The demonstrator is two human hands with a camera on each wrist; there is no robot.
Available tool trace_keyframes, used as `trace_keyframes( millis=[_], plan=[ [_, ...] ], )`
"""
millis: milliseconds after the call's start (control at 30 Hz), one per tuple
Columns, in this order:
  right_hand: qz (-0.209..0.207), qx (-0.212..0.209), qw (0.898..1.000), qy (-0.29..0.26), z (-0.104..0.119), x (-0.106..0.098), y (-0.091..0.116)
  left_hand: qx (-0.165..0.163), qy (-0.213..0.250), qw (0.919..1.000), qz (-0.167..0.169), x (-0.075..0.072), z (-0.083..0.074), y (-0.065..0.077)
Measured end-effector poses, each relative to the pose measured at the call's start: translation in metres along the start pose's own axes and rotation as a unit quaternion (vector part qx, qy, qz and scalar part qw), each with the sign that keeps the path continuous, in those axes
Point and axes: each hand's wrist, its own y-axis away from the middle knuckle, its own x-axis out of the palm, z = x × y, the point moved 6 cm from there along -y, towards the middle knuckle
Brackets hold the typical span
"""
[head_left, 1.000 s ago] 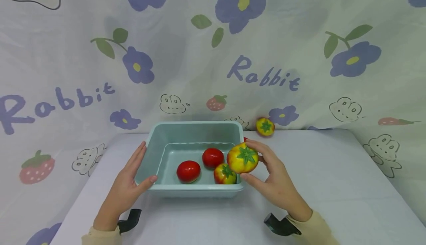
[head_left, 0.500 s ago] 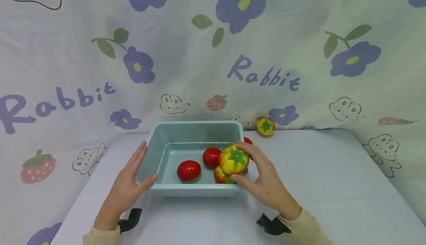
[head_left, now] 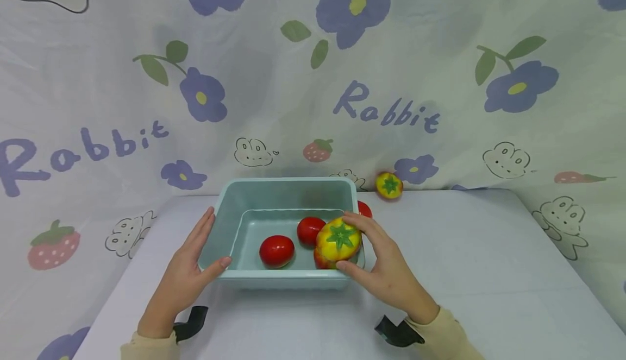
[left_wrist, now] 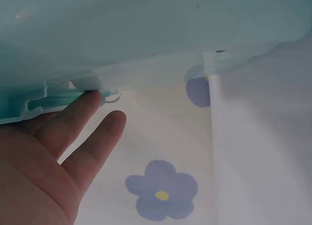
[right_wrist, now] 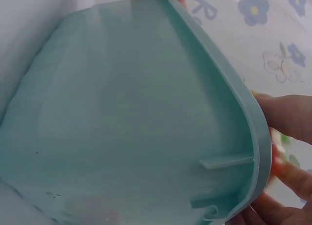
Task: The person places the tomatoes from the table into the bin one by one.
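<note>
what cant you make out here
Head view: most of the lower yellow-red fruit, under the held fruit; part of the outer red fruit, behind tub and right hand.
Right wrist: tub interior, behind its wall.
Left wrist: left hand, cut off by frame edge.

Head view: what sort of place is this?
Likely a staged tabletop recording setup, not a working kitchen: a white table surface, a rabbit-and-flower printed backdrop behind it, black wrist devices.

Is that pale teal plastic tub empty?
Partly full: inside the pale teal rectangular plastic tub lie two glossy red rounded fruits, with bare floor showing.
</note>
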Motion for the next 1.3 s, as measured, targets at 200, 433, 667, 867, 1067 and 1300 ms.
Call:
trace_keyframes(
  millis=[200,433,667,867,1067,1300],
  plan=[
    [-0.005,-0.003,1.0,0.007,-0.001,-0.001,0.0,-0.004,0.001,1.0,0.001,0.0,0.0,0.0],
    [-0.01,0.004,1.0,0.014,-0.002,-0.005,0.003,-0.001,-0.003,1.0,-0.002,0.0,0.0,0.0],
    [-0.019,-0.01,1.0,0.017,-0.005,-0.01,0.002,0.007,0.004,1.0,-0.003,0.0,0.0,0.0],
    [-0.024,-0.024,0.999,0.021,-0.006,-0.016,-0.002,0.003,0.004,1.0,-0.002,0.0,0.0,0.0],
    [-0.032,-0.027,0.999,0.011,-0.013,-0.024,-0.01,-0.003,0.001,1.0,-0.002,0.0,0.0,0.0],
    [-0.062,-0.017,0.998,0.007,-0.027,-0.031,-0.02,-0.003,-0.004,1.0,-0.002,0.0,0.0,-0.001]
  ],
)
